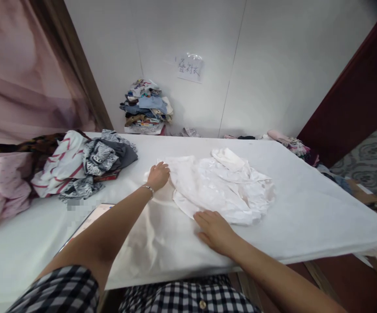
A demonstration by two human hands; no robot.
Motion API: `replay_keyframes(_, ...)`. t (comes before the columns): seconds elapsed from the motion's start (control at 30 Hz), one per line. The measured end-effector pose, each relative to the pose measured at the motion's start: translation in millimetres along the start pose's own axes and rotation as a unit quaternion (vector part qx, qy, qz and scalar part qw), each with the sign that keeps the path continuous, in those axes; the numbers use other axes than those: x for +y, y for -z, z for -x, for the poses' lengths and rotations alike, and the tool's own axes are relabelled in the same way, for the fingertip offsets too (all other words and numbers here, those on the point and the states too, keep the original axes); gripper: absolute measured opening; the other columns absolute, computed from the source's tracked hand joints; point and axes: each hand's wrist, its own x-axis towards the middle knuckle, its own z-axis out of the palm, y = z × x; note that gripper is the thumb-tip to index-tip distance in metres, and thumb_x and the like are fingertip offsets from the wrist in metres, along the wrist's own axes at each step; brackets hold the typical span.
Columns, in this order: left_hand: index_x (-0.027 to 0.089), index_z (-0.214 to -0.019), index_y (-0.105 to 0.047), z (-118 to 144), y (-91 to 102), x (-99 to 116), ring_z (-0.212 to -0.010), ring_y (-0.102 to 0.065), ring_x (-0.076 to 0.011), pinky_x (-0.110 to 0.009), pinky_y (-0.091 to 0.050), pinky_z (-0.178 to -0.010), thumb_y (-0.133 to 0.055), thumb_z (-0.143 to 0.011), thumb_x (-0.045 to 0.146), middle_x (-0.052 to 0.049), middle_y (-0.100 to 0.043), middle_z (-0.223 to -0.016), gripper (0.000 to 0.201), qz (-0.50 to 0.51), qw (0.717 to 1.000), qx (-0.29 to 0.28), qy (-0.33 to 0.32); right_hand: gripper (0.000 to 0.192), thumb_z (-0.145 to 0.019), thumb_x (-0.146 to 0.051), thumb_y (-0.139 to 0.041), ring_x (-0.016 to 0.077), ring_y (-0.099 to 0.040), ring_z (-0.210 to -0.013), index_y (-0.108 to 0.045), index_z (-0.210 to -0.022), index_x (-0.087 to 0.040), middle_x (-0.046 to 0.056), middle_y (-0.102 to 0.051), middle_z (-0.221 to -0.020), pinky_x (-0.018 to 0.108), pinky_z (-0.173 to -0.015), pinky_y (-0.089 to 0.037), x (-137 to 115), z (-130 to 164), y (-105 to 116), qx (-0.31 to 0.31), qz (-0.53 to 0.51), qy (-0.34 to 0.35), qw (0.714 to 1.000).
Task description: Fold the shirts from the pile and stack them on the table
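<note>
A crumpled white garment, which looks like a shirt or blouse, lies spread on a table with a white cloth. My left hand rests on its left end, with a bit of white fabric showing past the wrist side. The fingers there lie over the cloth, slightly bent. At the garment's near edge, my right hand lies with fingers stretched out and thumb apart, fingertips touching the fabric. The right part of the garment is bunched, with a folded piece on top at the far side.
Loose clothes are heaped on the left, beside a pink garment. A tablet-like screen lies partly under my left forearm. A tall stack of clothes stands against the wall. More garments lie past the far right edge.
</note>
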Motion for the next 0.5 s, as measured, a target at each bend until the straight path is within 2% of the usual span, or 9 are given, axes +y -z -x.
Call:
replay_keyframes(0.1, 0.018, -0.089, -0.072, -10, 11.5, 6, -0.129, -0.047, -0.0278, -0.046, -0.037, -0.105, -0.041, -0.087, 0.012, -0.013, -0.069, -0.114, 0.031, -0.005, 1.0, 0.008, 0.008, 0.04, -0.091, -0.032, -0.054, 0.0312, -0.058, -0.109, -0.056, -0.127, -0.014, 0.016, -0.064, -0.12, 0.042, -0.09, -0.047, -5, -44, 3, -0.017, 0.058, -0.046, 0.997)
replay_keyframes(0.17, 0.017, -0.088, -0.071, -14, 18.3, 7, -0.123, -0.05, -0.0277, -0.045, -0.038, -0.102, -0.041, -0.086, 0.012, -0.014, -0.069, -0.11, 0.03, -0.008, 1.0, 0.011, 0.012, 0.028, -0.091, -0.022, -0.051, 0.0283, -0.061, -0.104, -0.062, -0.115, -0.013, 0.016, -0.066, -0.112, 0.037, -0.085, -0.047, 1, -65, 5, -0.036, 0.088, -0.084, 0.992)
replay_keyframes(0.27, 0.016, -0.085, -0.07, -14, 25.5, 7, -0.115, -0.054, -0.0285, -0.045, -0.041, -0.098, -0.041, -0.085, 0.011, -0.016, -0.069, -0.105, 0.029, -0.009, 1.0, 0.013, 0.014, 0.022, -0.09, -0.01, -0.046, 0.0221, -0.062, -0.097, -0.067, -0.092, -0.015, 0.011, -0.066, -0.101, 0.031, -0.082, -0.045, 9, -76, 12, -0.05, 0.043, -0.081, 0.995)
replay_keyframes(0.37, 0.016, -0.085, -0.069, -9, 28.5, 3, -0.115, -0.056, -0.0288, -0.045, -0.041, -0.098, -0.041, -0.085, 0.012, -0.017, -0.069, -0.107, 0.029, -0.002, 1.0, 0.013, 0.008, 0.02, -0.095, -0.022, -0.046, 0.0181, -0.059, -0.091, -0.065, -0.088, -0.019, 0.004, -0.066, -0.095, 0.029, -0.082, -0.045, 10, -57, 29, -0.012, -0.136, -0.009, 0.991)
replay_keyframes(0.43, 0.016, -0.089, -0.069, -2, 28.2, -1, -0.116, -0.056, -0.0277, -0.044, -0.041, -0.1, -0.04, -0.086, 0.013, -0.016, -0.069, -0.11, 0.029, 0.008, 1.0, 0.011, -0.002, 0.022, -0.096, -0.034, -0.047, 0.0168, -0.058, -0.086, -0.064, -0.091, -0.021, 0.002, -0.065, -0.091, 0.028, -0.079, -0.046, 11, -31, 44, -0.007, -0.264, 0.008, 0.965)
replay_keyframes(0.5, 0.016, -0.096, -0.069, 7, 26.8, -8, -0.119, -0.057, -0.0265, -0.043, -0.04, -0.103, -0.039, -0.086, 0.014, -0.015, -0.07, -0.113, 0.032, 0.02, 1.0, 0.007, -0.018, 0.027, -0.094, -0.044, -0.05, 0.0167, -0.058, -0.083, -0.064, -0.094, -0.021, 0.001, -0.065, -0.09, 0.028, -0.077, -0.046, 18, 0, 58, -0.006, -0.362, -0.02, 0.932)
